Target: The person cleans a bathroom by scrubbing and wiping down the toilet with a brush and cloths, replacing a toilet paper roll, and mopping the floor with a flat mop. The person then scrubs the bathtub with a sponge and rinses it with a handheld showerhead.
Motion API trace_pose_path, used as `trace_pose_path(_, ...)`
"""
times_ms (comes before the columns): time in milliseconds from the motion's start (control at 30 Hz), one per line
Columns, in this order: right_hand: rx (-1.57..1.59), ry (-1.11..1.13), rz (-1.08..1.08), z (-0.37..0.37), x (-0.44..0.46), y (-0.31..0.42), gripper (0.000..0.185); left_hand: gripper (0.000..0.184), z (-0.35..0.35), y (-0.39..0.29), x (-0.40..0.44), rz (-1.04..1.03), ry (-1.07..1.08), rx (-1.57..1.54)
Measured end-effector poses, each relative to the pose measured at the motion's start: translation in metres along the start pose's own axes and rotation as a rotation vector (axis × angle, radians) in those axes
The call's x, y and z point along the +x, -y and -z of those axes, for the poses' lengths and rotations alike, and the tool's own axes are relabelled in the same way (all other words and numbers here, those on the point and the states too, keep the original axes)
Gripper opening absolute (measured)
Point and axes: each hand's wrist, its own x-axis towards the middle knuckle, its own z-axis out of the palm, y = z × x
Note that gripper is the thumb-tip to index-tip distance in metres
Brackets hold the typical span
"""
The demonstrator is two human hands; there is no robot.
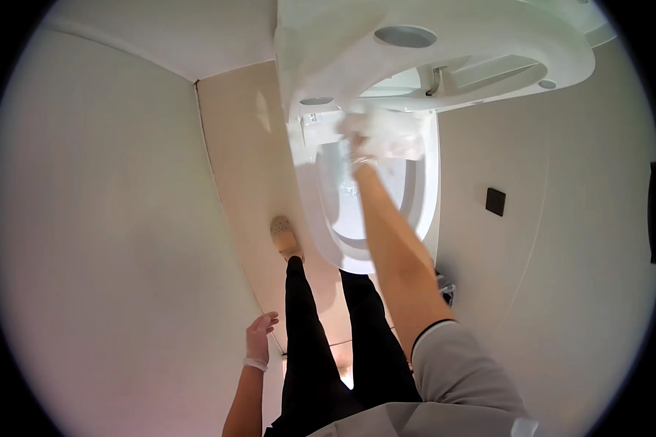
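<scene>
One toilet [310,197] stands ahead, with one raised seat [488,25] bearing three grey ovals [405,36]. Of two hands, the right hand [359,148] is over the bowl, below the seat, its fingers around one white cloth; both are blurred, so how tight the grip is, or whether the cloth touches the toilet, I cannot tell. The left hand [258,336] hangs by the left leg, fingers loosely bent and a little apart. Each wrist has one pale cuff [255,363]. Two black-clad legs [299,313], one visible shoe [283,233] and one black square [495,202] on the right wall also show.
</scene>
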Motion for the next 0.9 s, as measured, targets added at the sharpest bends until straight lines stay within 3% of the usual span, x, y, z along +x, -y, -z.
trace_pose_path(67, 0.242, 0.029, -0.01, 0.006, -0.048, 0.054, 0.05, 0.032, -0.004, -0.002, -0.001, -0.007, 0.004, 0.011)
trace_pose_path(100, 1.112, 0.168, -0.378, 0.017, -0.066, 0.079, 0.052, 0.032, -0.004, -0.004, -0.001, -0.014, 0.018, 0.018)
trace_pose_path(133, 1.765, 0.14, -0.813, 0.03, -0.082, 0.098, 0.054, 0.033, -0.005, -0.003, -0.005, -0.014, 0.028, 0.019)
trace_pose_path(167, 1.902, 0.139, -1.002, 0.037, -0.096, 0.107, 0.056, 0.034, -0.007, -0.007, -0.005, -0.016, 0.031, 0.029)
trace_pose_path(233, 1.235, 0.259, -0.459, 0.038, -0.125, 0.09, 0.056, 0.033, -0.012, -0.019, -0.007, -0.054, 0.021, 0.019)
trace_pose_path(300, -0.192, 0.37, 0.519, 0.031, -0.16, 0.062, 0.056, 0.032, -0.015, -0.03, -0.008, -0.115, 0.007, 0.009)
trace_pose_path(367, 0.109, 0.569, 0.574, 0.063, -0.196, 0.009, 0.051, 0.033, -0.018, -0.037, -0.009, -0.137, 0.003, 0.027)
trace_pose_path(467, 0.133, 0.751, 0.694, 0.1, -0.254, -0.098, 0.051, 0.033, -0.019, -0.034, -0.013, -0.143, 0.017, 0.046)
trace_pose_path(500, -0.042, 0.785, 0.773, 0.108, -0.264, -0.141, 0.052, 0.033, -0.021, -0.03, -0.012, -0.123, 0.012, 0.061)
trace_pose_path(567, -0.1, 0.835, 0.853, 0.123, -0.241, -0.201, 0.054, 0.032, -0.013, -0.017, -0.001, -0.078, 0.025, 0.076)
trace_pose_path(600, -0.319, 0.634, 1.142, 0.114, -0.219, -0.237, 0.051, 0.032, -0.002, -0.007, 0.005, -0.076, 0.05, 0.071)
trace_pose_path(633, -0.337, 0.666, 1.163, 0.118, -0.179, -0.246, 0.049, 0.032, 0.004, 0.003, 0.01, -0.046, 0.07, 0.078)
trace_pose_path(667, -0.296, 0.624, 1.214, 0.124, -0.125, -0.246, 0.047, 0.031, 0.006, 0.009, 0.013, -0.017, 0.085, 0.084)
trace_pose_path(700, -0.488, 0.648, 1.413, 0.117, -0.072, -0.238, 0.047, 0.031, 0.005, 0.011, 0.013, 0.006, 0.091, 0.091)
trace_pose_path(733, -0.306, 0.591, 1.497, 0.084, -0.023, -0.25, 0.046, 0.031, 0.005, 0.011, 0.012, 0.016, 0.096, 0.091)
trace_pose_path(767, -0.378, 0.656, 1.335, 0.097, 0.022, -0.204, 0.047, 0.031, 0.005, 0.016, 0.013, 0.047, 0.115, 0.092)
trace_pose_path(800, -0.541, 0.543, 1.404, 0.107, 0.054, -0.14, 0.045, 0.031, 0.005, 0.018, 0.015, 0.071, 0.13, 0.093)
trace_pose_path(833, -0.679, 0.621, 1.483, 0.11, 0.085, -0.095, 0.047, 0.031, 0.001, 0.012, 0.012, 0.075, 0.147, 0.088)
trace_pose_path(900, -0.815, 0.715, 1.541, 0.1, 0.072, -0.083, 0.049, 0.031, 0.001, 0.006, 0.008, 0.074, 0.162, 0.088)
